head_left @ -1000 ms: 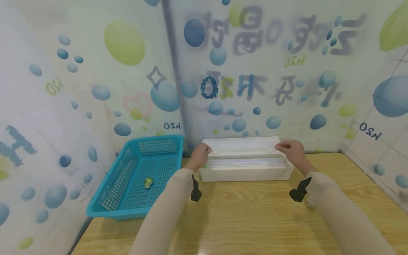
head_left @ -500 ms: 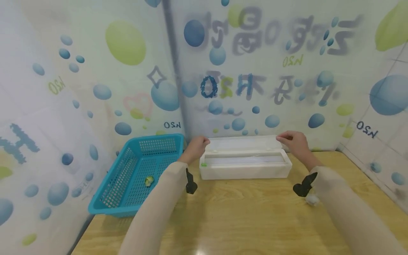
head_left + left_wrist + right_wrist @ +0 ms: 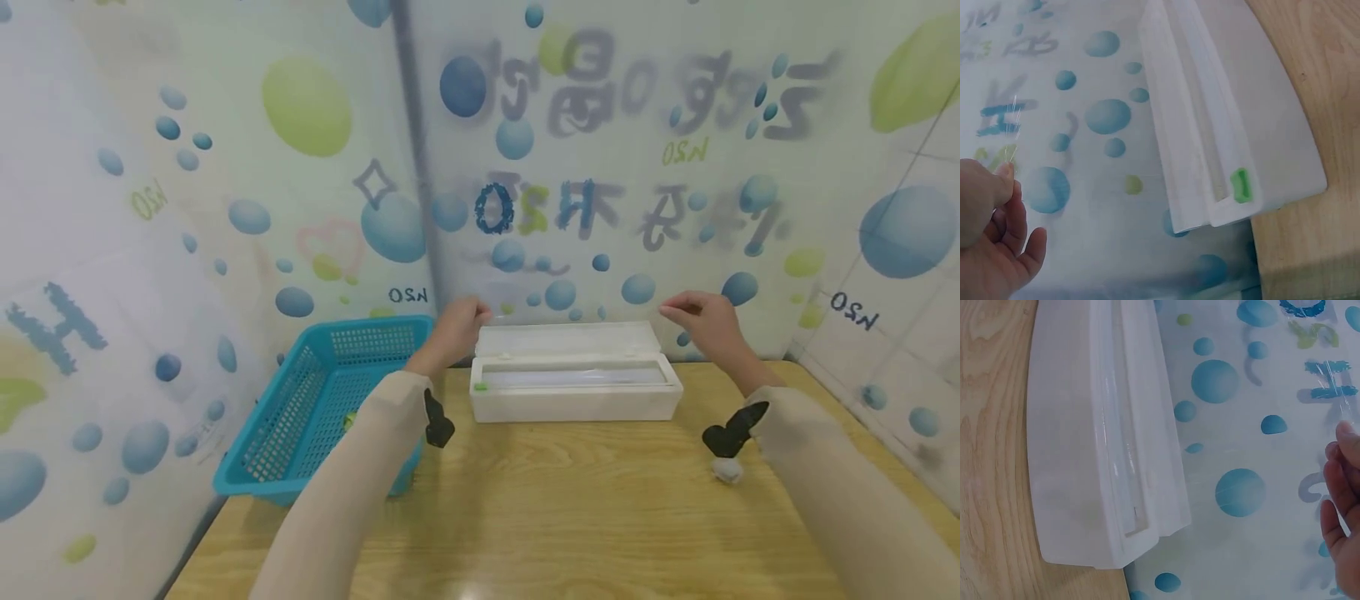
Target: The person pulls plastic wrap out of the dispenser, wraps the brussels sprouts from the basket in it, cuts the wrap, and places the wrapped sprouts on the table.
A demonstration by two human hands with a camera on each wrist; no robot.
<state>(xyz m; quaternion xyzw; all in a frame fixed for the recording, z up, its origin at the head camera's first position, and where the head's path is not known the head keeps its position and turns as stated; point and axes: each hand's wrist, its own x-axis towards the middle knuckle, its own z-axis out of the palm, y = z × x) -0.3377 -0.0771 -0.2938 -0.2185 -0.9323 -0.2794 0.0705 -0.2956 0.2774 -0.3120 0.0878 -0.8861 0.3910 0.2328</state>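
Observation:
A white cling film dispenser (image 3: pixel 577 405) lies on the table with its lid (image 3: pixel 566 337) tipped back. Inside its long slot a roll of film (image 3: pixel 570 377) shows. My left hand (image 3: pixel 454 332) is raised above the box's left end and pinches clear cling film (image 3: pixel 1014 131), seen by its glints in the left wrist view. Above and beyond the right end, my right hand (image 3: pixel 711 325) pinches the film's other side between thumb and fingers. The sheet between the hands is nearly invisible. A green slider (image 3: pixel 1241 185) sits at the slot's left end.
A blue plastic basket (image 3: pixel 367 324) stands to the left, with a small green vegetable piece (image 3: pixel 349 420) in it, partly behind my left sleeve. A small whitish lump (image 3: pixel 727 470) lies on the wooden table (image 3: pixel 570 517) near my right wrist. A patterned curtain (image 3: pixel 570 150) hangs behind the box.
Both hands have risen from the dispenser's lid and moved slightly apart, drawing film up. The slot and green slider show more fully now. The box has barely moved.

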